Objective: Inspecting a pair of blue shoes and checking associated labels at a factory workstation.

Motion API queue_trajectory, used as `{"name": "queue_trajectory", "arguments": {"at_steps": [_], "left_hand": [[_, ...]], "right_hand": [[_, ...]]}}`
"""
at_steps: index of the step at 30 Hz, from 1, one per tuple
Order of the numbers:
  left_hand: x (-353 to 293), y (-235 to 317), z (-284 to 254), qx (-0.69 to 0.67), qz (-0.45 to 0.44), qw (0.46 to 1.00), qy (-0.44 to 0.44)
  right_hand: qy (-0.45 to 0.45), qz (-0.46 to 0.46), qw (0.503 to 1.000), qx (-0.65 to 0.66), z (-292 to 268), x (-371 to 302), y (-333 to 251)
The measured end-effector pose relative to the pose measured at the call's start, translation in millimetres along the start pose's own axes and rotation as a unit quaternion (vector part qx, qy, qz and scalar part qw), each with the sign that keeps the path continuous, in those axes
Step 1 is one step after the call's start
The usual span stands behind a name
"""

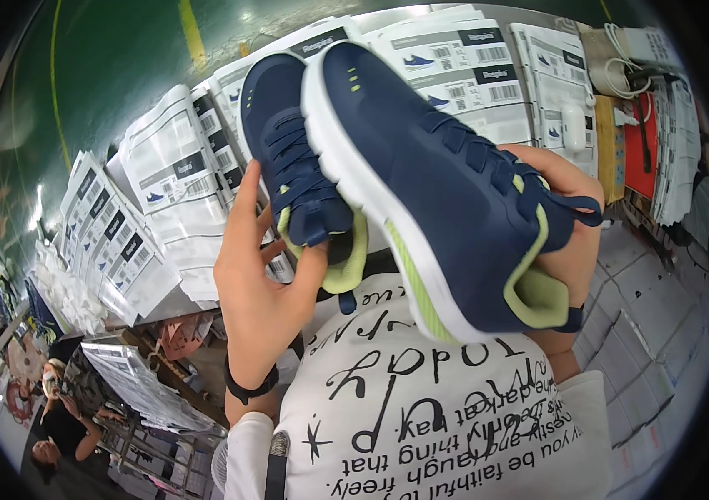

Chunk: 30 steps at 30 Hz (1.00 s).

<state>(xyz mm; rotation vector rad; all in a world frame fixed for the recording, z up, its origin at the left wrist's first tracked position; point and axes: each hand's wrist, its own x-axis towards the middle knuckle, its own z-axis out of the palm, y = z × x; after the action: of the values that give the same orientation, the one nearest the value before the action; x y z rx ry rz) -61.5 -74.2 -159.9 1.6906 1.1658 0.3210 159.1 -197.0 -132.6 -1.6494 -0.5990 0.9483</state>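
A navy sneaker [292,150] with lime-green lining is in my left hand [258,283], its toe pointing away from me. My left thumb reaches into the shoe's opening by the tongue, and the fingers lie along its outer side. My right hand [571,192] grips a second navy sneaker [438,175] from its far side, most of the palm hidden behind it. This one is tilted, so its white sole edge [363,200] with a lime-green heel stripe faces me. The two shoes touch or overlap near their toes, above the printed sheets.
Stacks of printed label sheets [454,71] cover the table in front, with more piles [104,237] leftward. A white earphone case [573,127], a coiled white cable [617,62] and a red item [639,150] sit at right. Another person [62,421] is at lower left.
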Motion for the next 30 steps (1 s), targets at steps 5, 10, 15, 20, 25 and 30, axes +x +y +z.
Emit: {"name": "queue_trajectory", "arguments": {"at_steps": [5, 10, 15, 20, 25, 30], "left_hand": [[-1, 0, 3, -0.074, -0.021, 0.997, 0.024], [-1, 9, -15, -0.201, -0.078, 0.976, 0.039], [-6, 38, -39, -0.161, 0.046, 0.986, -0.001], [-2, 68, -55, -0.078, 0.092, 0.986, -0.115], [7, 74, -45, -0.125, 0.146, 0.975, -0.114], [2, 73, -41, -0.066, 0.179, 0.979, -0.072]], "right_hand": [[-0.027, -0.037, 0.999, -0.006, -1, 2, -22], [-0.039, -0.037, 0.997, 0.047, 0, -2, -22], [0.169, -0.133, 0.975, -0.062, -11, -3, -3], [0.217, -0.114, 0.967, 0.074, -50, -3, 27], [0.311, -0.028, 0.942, 0.118, -81, -16, 58], [0.267, -0.015, 0.954, 0.133, -83, -29, 66]]}}
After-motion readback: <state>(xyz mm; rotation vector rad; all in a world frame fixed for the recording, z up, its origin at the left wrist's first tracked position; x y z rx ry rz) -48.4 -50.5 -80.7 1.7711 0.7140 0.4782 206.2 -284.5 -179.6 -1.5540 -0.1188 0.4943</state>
